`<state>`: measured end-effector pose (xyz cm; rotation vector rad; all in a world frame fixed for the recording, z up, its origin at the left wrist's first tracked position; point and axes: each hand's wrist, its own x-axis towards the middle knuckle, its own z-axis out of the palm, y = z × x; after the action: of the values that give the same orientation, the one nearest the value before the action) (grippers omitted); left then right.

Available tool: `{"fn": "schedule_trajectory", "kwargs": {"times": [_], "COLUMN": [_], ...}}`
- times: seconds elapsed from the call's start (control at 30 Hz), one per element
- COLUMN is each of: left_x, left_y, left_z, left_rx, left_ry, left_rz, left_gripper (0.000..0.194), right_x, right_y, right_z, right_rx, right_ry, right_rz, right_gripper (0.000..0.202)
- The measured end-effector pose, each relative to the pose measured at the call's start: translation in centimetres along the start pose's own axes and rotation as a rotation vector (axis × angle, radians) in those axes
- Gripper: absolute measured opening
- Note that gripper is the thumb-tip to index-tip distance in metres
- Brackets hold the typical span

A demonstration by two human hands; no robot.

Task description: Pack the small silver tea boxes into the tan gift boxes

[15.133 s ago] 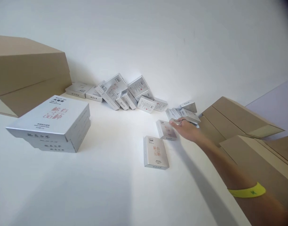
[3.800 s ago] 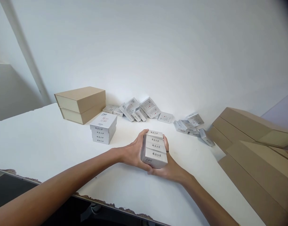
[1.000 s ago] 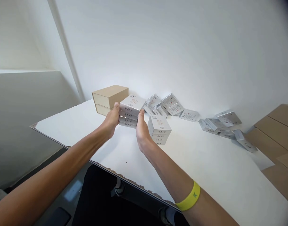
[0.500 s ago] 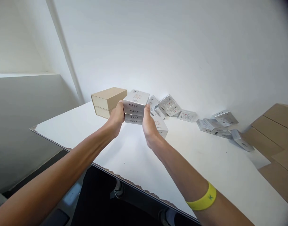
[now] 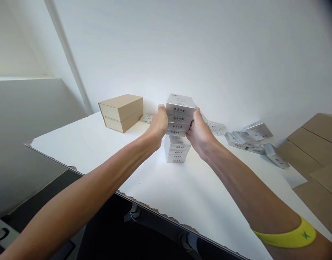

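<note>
Between my two hands is a stack of several flat silver boxes [image 5: 179, 110] with dark lettering on their front edges. My left hand [image 5: 159, 124] presses on its left side, and my right hand [image 5: 200, 131] grips the right side. Directly below stands another stack of silver boxes [image 5: 177, 151] on the white table. The held stack's lower edge hangs over that stack's top; whether they touch I cannot tell. A yellow band [image 5: 288, 234] circles my right forearm.
Two beige boxes [image 5: 121, 113] sit stacked at the left, with a small silver box [image 5: 147, 118] beside them. Several loose silver boxes [image 5: 246, 139] lie along the wall at the right. Brown cartons [image 5: 315, 144] stand at the far right. The white table [image 5: 144, 177] has a chipped front edge.
Both hands have carried the silver stack to the right, away from the beige boxes, to above the standing stack. The view has shifted slightly.
</note>
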<state>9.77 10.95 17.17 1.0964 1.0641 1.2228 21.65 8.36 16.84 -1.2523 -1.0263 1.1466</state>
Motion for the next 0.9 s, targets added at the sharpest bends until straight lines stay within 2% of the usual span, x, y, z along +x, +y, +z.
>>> {"fn": "schedule_trajectory", "kwargs": {"times": [0.17, 0.33, 0.53, 0.7, 0.8, 0.9], "left_x": [-0.1, -0.8, -2.0, -2.3, -2.2, -2.4], "left_y": [-1.3, -1.3, -1.6, -1.8, -1.5, -1.3], "left_z": [0.5, 0.9, 0.9, 0.4, 0.1, -0.1], "left_rx": [-0.001, -0.009, -0.027, 0.035, 0.041, 0.0], "left_ry": [-0.044, -0.096, -0.214, -0.2, -0.16, -0.069], "left_rz": [-0.036, -0.043, 0.025, 0.021, 0.091, 0.186], "left_gripper": [0.055, 0.056, 0.054, 0.049, 0.047, 0.053], "right_x": [0.3, 0.1, -0.2, -0.5, -0.5, -0.6], "right_y": [0.7, 0.5, 0.4, 0.2, -0.2, -0.4], "right_z": [-1.5, -2.7, -3.9, -4.2, -4.4, -4.4], "right_rx": [-0.028, -0.108, -0.087, -0.104, -0.135, -0.111], "right_ry": [-0.064, -0.05, -0.163, -0.122, -0.031, -0.023], "right_rz": [0.033, 0.052, 0.001, -0.017, -0.133, -0.261], "right_gripper": [0.063, 0.064, 0.061, 0.049, 0.045, 0.049]}}
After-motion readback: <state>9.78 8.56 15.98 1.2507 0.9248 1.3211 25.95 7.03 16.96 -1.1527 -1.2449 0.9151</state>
